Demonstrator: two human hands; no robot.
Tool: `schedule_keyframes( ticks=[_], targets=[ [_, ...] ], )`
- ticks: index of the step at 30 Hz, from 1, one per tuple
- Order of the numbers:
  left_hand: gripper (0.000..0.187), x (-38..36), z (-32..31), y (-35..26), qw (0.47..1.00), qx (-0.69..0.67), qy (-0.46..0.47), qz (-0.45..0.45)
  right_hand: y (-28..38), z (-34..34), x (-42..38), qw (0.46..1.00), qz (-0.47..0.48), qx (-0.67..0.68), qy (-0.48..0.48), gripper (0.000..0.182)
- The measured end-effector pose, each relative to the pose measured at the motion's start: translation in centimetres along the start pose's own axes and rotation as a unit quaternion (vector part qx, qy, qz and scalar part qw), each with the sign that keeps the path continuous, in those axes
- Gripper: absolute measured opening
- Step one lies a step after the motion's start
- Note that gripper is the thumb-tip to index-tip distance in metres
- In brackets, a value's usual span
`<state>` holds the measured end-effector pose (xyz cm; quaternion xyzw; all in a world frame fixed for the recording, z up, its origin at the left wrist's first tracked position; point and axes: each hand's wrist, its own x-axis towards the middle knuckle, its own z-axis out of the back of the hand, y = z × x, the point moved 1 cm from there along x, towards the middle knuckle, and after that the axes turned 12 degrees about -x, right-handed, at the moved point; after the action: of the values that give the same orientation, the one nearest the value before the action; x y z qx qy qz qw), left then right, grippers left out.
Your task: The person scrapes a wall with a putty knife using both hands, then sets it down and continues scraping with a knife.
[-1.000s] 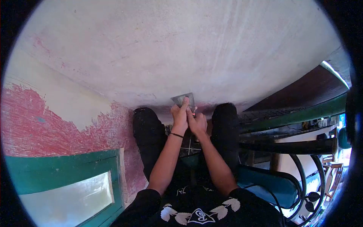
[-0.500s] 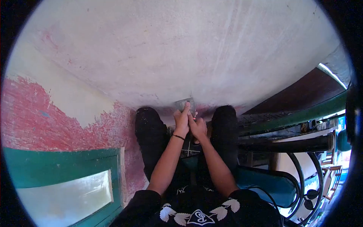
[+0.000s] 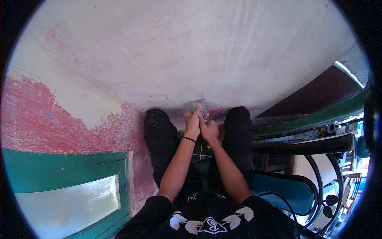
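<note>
Hands meet low in front of the person, both closed around a flat-bladed scraper point(image 3: 191, 105), whose handle is mostly hidden by the grip. Left hand point(image 3: 192, 124) wraps it from one side, fingers curled and one digit stretched straight along the blade. Right hand point(image 3: 211, 130) is folded close beside it, below and to the right of the blade, and also appears to grip the handle. Neither hand is spread.

The scraper lies at the foot of a pale wall point(image 3: 191, 47), between two dark trouser legs point(image 3: 159, 131); whether its edge touches the wall cannot be told. Left of the scraper runs a rough patch of red paint point(image 3: 71, 133), with a green frame point(image 3: 63, 165) around a cloudy pane point(image 3: 71, 203) farther down. Tiled floor point(image 3: 199, 155) shows below the scraper. Well to its right and lower is a teal seat point(image 3: 278, 193) beside curved black bars point(image 3: 339, 181).

Compared with a second ago, the scraper sits slightly lower between the knees and less of the blade is exposed. Against half a second ago it has hardly moved on the wall, though the whole view has shifted a little. Both hands keep the same hold.
</note>
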<state>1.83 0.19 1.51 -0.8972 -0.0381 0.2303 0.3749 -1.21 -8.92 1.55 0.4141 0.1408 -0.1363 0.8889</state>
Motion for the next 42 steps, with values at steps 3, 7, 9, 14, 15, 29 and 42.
schedule_keyframes(
  ticks=[3,7,9,14,15,29,42],
  targets=[
    [0.031,-0.8,-2.3,-2.4,1.0,-0.009,0.022,-0.005,1.0,0.9,0.9,0.999,-0.005,-0.036,0.011,0.083],
    [0.037,0.3,0.9,0.5,0.999,0.02,0.018,0.033,0.2,0.5,-0.2,0.998,-0.034,-0.044,0.009,0.078],
    [0.039,0.6,0.6,0.5,1.0,0.011,0.008,0.027,0.2,0.3,0.1,0.999,-0.026,-0.044,-0.005,0.078],
    [0.04,0.2,-1.2,-1.9,0.997,-0.009,0.071,0.013,0.7,0.9,1.5,0.998,-0.024,-0.045,0.023,0.077],
    [0.039,0.5,-0.6,-1.3,0.998,0.0,0.055,0.022,0.4,0.4,1.2,0.998,-0.026,-0.049,0.007,0.078],
    [0.027,-0.3,-0.2,-0.1,1.0,0.006,-0.009,-0.008,-0.7,-0.3,0.5,0.999,-0.019,-0.033,0.021,0.079],
    [0.034,0.2,-0.9,-1.2,1.0,0.002,0.009,0.007,0.8,0.7,0.6,0.998,-0.016,-0.052,-0.014,0.089]
  ],
)
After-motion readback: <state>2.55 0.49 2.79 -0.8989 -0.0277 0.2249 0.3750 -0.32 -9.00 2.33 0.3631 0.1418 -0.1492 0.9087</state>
